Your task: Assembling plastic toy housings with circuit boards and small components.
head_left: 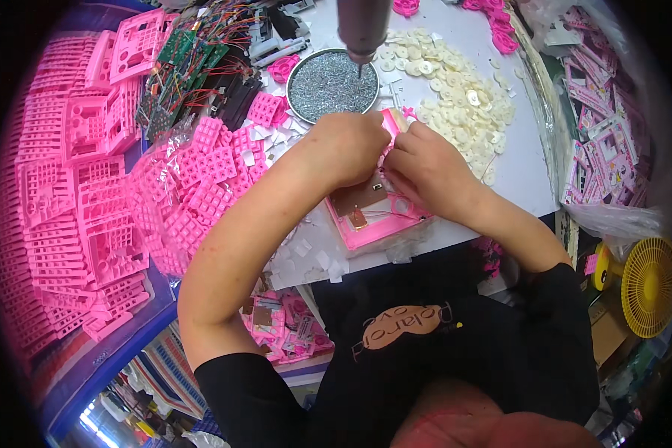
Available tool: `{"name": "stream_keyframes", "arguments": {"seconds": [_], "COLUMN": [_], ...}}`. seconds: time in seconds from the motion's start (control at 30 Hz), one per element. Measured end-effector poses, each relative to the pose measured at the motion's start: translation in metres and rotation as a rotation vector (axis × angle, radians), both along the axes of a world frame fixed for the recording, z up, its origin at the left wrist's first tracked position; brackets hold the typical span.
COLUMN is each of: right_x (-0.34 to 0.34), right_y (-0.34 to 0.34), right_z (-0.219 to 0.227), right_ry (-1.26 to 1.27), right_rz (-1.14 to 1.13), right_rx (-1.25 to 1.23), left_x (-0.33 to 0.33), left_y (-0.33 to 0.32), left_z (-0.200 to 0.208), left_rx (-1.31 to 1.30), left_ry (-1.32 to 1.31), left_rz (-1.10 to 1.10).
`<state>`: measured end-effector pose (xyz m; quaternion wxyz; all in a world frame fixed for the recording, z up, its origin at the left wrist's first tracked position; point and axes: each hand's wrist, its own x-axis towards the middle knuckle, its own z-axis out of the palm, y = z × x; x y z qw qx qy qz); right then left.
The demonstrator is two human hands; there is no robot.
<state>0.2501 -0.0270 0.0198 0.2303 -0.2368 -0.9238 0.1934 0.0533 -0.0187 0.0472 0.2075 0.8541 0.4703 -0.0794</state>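
Observation:
A pink plastic housing (364, 240) lies on the white worktop before me, with a brown circuit board (351, 200) and thin wires inside it. Over its far part, my left hand (351, 148) is closed, with the fingers curled and their tips hidden. Close beside it, my right hand (434, 170) pinches at the housing's far right side; what lies between its fingertips is too small to make out. Just beyond both hands stands a round tin (291, 101) full of small metal screws (332, 86). Above the tin hangs a power screwdriver (362, 33), its bit pointing down.
White round buttons (463, 97) are heaped at the right. Pink keypads (209, 175) spill from a clear bag at left, beside stacked pink panels (89, 201). Wired green circuit boards (183, 60) lie far left. Printed cards (601, 142) fill a bag near a yellow fan (649, 287).

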Motion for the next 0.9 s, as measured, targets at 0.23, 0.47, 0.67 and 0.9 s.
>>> {"name": "stream_keyframes", "arguments": {"seconds": [0.23, 0.47, 0.67, 0.9], "right_x": [0.002, 0.003, 0.003, 0.005], "right_y": [-0.002, -0.003, 0.001, 0.009], "right_z": [-0.005, -0.007, -0.004, -0.004], "right_ry": [-0.013, 0.012, 0.048, 0.06], "right_rz": [0.008, -0.016, 0.004, -0.009], "right_rx": [0.002, 0.01, -0.002, -0.078], "left_x": [0.016, 0.018, 0.011, 0.013], "left_y": [0.005, 0.0, 0.01, 0.029], "left_z": [0.008, 0.009, 0.01, 0.019], "left_rx": [-0.031, -0.011, -0.111, -0.227], "left_ry": [0.173, 0.14, 0.07, 0.075], "left_rz": [-0.16, -0.085, -0.093, -0.104]}}
